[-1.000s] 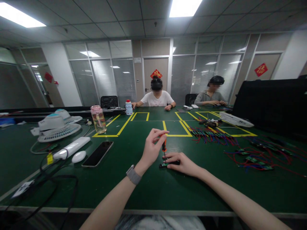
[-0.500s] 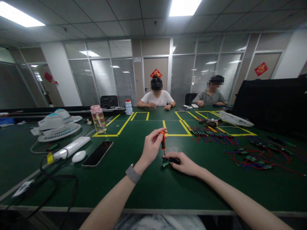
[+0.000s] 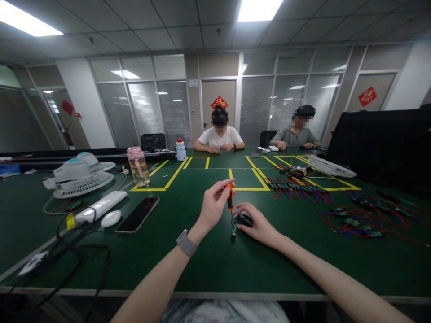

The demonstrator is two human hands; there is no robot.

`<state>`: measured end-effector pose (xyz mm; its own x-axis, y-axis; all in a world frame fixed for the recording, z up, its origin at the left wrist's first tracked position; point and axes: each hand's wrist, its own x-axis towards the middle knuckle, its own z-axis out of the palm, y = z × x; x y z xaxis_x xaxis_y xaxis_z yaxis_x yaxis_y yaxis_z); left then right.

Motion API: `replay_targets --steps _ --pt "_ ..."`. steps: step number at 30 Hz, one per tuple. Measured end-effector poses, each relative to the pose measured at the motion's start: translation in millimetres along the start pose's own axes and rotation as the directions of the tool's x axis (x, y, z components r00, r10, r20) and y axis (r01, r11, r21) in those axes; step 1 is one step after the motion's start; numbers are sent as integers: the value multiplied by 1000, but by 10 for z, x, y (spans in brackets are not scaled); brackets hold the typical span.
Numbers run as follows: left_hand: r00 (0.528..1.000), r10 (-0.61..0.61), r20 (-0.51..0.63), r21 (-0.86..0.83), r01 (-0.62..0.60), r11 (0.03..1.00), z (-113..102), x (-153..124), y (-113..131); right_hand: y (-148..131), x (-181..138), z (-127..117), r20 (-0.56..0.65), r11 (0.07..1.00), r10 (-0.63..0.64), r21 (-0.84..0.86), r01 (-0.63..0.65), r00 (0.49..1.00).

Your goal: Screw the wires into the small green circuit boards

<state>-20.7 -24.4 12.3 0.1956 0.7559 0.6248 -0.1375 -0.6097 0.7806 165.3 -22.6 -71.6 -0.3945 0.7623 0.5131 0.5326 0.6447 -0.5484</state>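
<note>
My left hand point(image 3: 215, 202) is closed round the orange and black handle of a screwdriver point(image 3: 230, 197), which it holds upright with the shaft pointing down. Below the tip, a small green circuit board point(image 3: 233, 229) with short wires lies lengthwise towards me on the table. Whether the tip sits in a screw is too small to tell. My right hand point(image 3: 257, 224) is curled beside the board, thumb against its right edge and index finger near the wires. A dark item point(image 3: 245, 220) shows between that thumb and finger; its kind is unclear.
On the green table point(image 3: 188, 278), wired boards point(image 3: 299, 188) lie in a row, with more point(image 3: 360, 222) at right. A phone point(image 3: 138, 215), white mouse point(image 3: 111, 219), power strip point(image 3: 101, 206), fans point(image 3: 84, 179) and bottle point(image 3: 138, 166) stand left. Two people sit opposite.
The circuit board has turned from slanting to pointing towards me. My right index finger has lifted back from it, and the screwdriver has stayed nearly in place. The person opposite has brought their hands together.
</note>
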Motion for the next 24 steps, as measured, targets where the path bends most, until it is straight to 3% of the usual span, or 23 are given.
replay_targets --steps 8,14,19,24 --pt "1000 -2 4 3 2 1000 4 3 7 -71 -25 -10 56 996 -13 -83 18 998" --pt "1000 0 9 11 0 1000 6 1 9 -91 -47 -41 142 993 -100 -43 107 985" --pt "1000 0 17 26 0 1000 3 4 0 -103 -45 -68 240 994 -102 0 105 965" --pt "1000 8 22 47 -9 999 -3 0 -6 -89 -40 -51 241 995 -103 14 102 965"
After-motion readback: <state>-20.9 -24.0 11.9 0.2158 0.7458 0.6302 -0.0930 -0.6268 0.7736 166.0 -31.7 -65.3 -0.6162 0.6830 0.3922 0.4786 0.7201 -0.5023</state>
